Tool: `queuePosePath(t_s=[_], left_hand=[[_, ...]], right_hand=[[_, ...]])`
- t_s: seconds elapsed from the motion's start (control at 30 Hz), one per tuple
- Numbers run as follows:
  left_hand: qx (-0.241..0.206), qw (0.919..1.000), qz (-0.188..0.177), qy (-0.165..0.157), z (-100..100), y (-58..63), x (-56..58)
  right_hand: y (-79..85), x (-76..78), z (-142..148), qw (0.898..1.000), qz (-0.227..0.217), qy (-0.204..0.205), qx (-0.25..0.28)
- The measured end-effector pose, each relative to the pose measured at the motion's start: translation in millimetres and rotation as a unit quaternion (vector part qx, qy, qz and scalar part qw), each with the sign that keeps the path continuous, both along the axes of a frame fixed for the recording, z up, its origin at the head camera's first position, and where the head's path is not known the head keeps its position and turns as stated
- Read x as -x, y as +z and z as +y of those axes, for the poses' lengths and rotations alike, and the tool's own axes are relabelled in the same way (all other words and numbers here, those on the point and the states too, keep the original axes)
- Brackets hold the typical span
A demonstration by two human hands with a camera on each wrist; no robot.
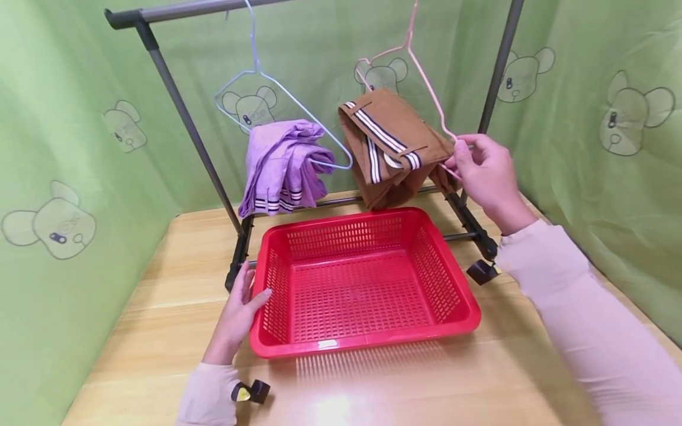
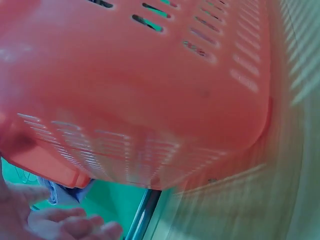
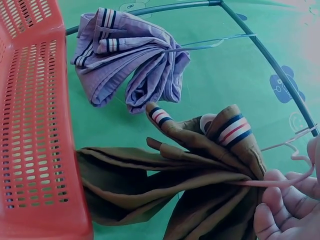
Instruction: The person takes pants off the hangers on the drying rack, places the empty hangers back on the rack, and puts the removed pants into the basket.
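Observation:
At the lower right corner of a pink hanger (image 1: 426,80), my right hand (image 1: 487,174) pinches the wire between thumb and fingers. Brown trousers (image 1: 391,130) with a striped waistband hang folded over that hanger's lower bar, right beside the fingertips. My left hand (image 1: 237,310) lies along the left side of a red plastic basket (image 1: 367,340), its thumb over the rim and its fingers straight outside it. Those fingers (image 2: 70,222) appear extended in the left wrist view. The basket holds nothing and stands on the wooden table.
Purple trousers (image 1: 285,163) hang folded on a blue hanger (image 1: 258,71) to the left. A dark metal garment rack (image 1: 181,112) stands behind the basket, its base bars on the table (image 1: 144,355). Green curtains (image 1: 58,136) with bear prints enclose the space.

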State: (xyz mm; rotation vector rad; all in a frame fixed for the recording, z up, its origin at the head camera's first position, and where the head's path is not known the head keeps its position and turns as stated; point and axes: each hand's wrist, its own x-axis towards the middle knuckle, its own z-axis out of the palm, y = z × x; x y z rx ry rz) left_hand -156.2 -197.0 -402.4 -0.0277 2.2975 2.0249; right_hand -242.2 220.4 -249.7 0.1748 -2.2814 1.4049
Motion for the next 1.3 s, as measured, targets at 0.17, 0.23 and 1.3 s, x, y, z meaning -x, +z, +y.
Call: queuePosePath(t_s=[0.17, 0.23, 1.3], left_hand=[[-0.078, 0.9968, 0.012, -0.005, 0, -3.6, 2.1], [-0.102, 0.9947, 0.017, -0.004, 0, -4.8, 2.7], [-0.158, 0.9873, 0.004, -0.017, 0, -19.1, 8.9]], right_hand=[[6.1, 5.4, -7, 0.999, 0.003, 0.010, 0.032], [8.0, 8.2, -10, 0.999, 0.005, 0.015, 0.047], [27.6, 30.6, -17, 0.985, -0.086, 0.022, 0.151]])
